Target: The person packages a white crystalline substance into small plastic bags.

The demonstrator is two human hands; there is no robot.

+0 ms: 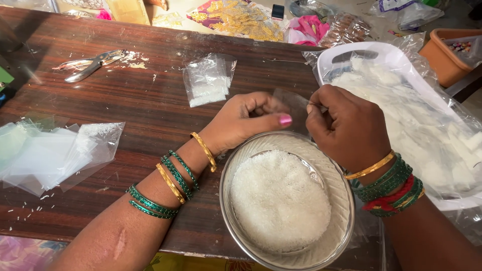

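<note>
A small clear plastic pouch (293,108) is being held above the far rim of a steel bowl (236,200), which is filled with white grains (278,200). It is being pinched by the fingers of the left hand (248,123) and of the right hand (346,128), closed on its edges. A pile of empty pouches (55,153) is lying to the left on the wooden table (145,108), with metal pliers (90,64) farther back.

Left hand (249,122) curled, right hand (346,128) pinching (fingertips nearly meeting), bangled wrists
</note>
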